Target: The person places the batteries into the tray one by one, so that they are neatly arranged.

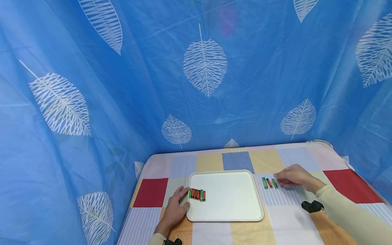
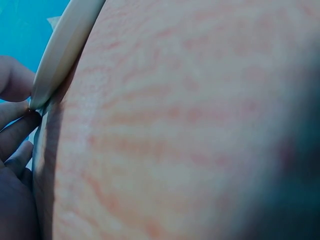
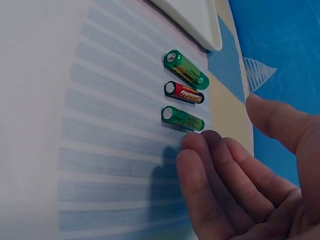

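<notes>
My left hand (image 1: 175,208) rests at the left edge of a white tray (image 1: 226,214), its thumb and fingertips touching the rim; the left wrist view shows the fingers (image 2: 14,132) against it. Inside the tray by that rim, several red and green batteries (image 1: 197,195) lie in a row. My right hand (image 1: 295,177) is right of the tray, holding nothing, with fingers loosely bent and thumb apart. Beside its fingertips, three batteries lie on the cloth: a larger green one (image 3: 187,70), a red and black one (image 3: 186,92) and a smaller green one (image 3: 184,118).
A patchwork tablecloth (image 1: 214,234) covers the table. Blue curtains (image 1: 245,85) with white leaf prints hang behind it and along both sides. A black device (image 1: 312,206) sits at my right wrist.
</notes>
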Action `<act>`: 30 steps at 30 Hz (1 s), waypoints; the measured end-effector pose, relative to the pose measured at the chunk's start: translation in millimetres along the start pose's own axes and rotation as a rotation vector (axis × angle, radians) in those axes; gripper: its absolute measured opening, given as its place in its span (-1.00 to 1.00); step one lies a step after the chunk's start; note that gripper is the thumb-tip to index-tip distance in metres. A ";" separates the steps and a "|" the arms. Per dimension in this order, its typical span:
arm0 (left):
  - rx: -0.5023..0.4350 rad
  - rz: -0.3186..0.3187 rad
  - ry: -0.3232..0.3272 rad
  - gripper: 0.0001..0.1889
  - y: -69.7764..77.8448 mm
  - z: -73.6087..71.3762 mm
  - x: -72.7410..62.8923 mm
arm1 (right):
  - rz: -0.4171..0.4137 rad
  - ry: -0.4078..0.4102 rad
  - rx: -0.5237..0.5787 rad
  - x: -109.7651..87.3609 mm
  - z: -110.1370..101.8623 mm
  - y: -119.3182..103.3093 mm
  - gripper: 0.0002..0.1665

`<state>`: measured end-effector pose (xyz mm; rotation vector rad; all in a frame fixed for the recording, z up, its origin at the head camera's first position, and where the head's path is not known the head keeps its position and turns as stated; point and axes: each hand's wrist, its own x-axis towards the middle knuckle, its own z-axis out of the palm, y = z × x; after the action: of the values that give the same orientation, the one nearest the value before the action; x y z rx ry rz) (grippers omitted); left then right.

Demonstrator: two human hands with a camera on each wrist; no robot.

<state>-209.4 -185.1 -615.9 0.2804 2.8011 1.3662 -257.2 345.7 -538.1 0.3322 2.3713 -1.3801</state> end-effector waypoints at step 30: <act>0.010 -0.034 0.013 -0.37 3.5 1.4 -0.6 | -0.024 0.138 -0.229 9.6 22.0 8.5 -0.74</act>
<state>-208.2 -182.0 -614.1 0.2236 2.8104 1.3529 -258.3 330.9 -558.7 0.3456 2.6221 -1.1124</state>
